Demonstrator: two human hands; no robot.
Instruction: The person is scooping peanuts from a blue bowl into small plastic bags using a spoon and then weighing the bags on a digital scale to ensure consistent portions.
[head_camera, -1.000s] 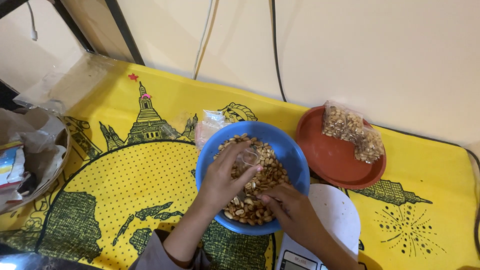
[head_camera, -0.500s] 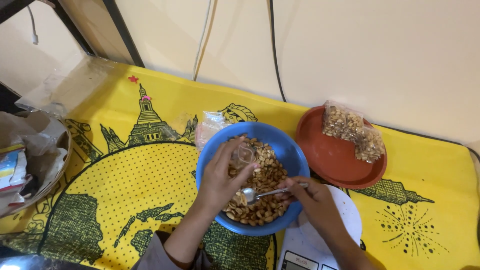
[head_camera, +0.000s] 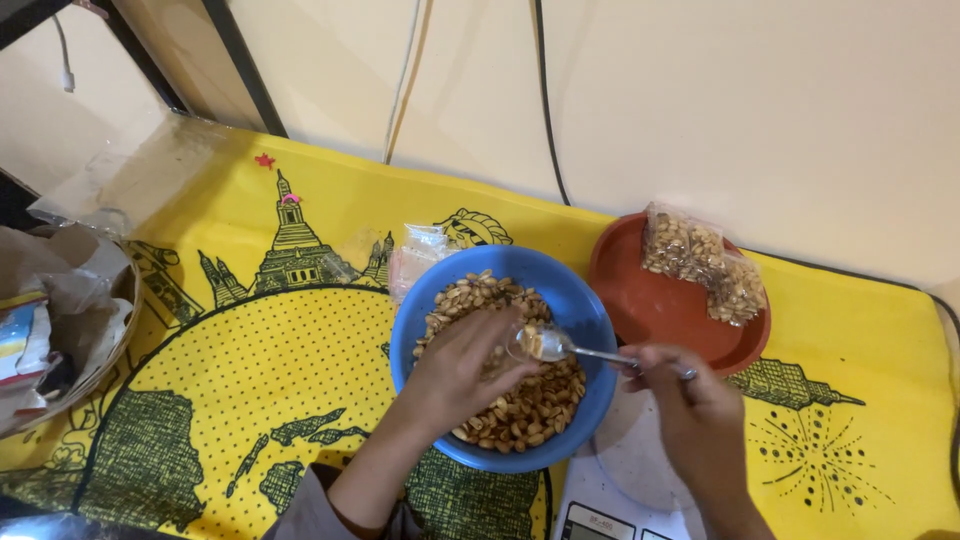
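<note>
Head view: two clear peanut packets (head_camera: 703, 260) lie on red plate (head_camera: 660, 320).

One blue bowl (head_camera: 580, 300) of peanuts, one red plate (head_camera: 655, 320), one spoon (head_camera: 560, 347). Two filled bags (head_camera: 703, 262) sit on the plate. One scale (head_camera: 625, 470) below.

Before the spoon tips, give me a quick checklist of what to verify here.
1. Spoon loaded with peanuts: ok.
2. Right hand grips the spoon handle: ok.
3. Left hand holds a small clear bag at the spoon tip: ok.
4. Bag mouth open wide enough: cannot tell.
5. Spoon and bag over the blue bowl, so spills land in it: ok.
6. Red plate has bare room beside the two filled bags: ok.
</note>
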